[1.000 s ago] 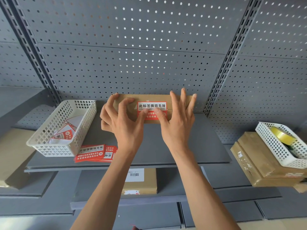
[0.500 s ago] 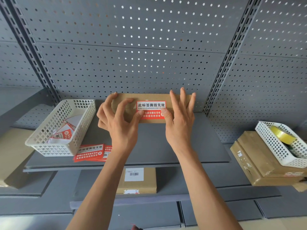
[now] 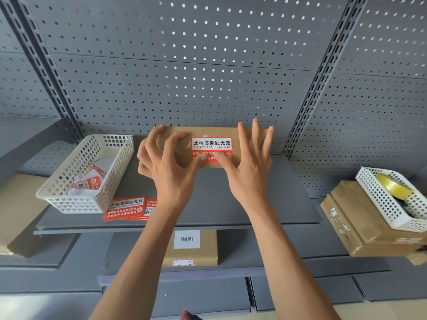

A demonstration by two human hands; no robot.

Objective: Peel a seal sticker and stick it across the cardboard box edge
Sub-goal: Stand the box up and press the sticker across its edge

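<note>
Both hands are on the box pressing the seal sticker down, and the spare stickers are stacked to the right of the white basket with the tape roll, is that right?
Not quite. The head view shows the spare stickers beside the white basket holding paper scraps, on the left. The tape roll sits in another basket far right. Both hands do press the seal sticker onto the box.

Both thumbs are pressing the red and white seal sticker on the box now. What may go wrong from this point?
1. The thumbs of the left hand and right hand cover only the lower red half of the seal sticker; the white half above the seam may stay loose or trap a wrinkle.

2. The cardboard box rests at the back of the shelf; uneven pressure could shift it.
</note>
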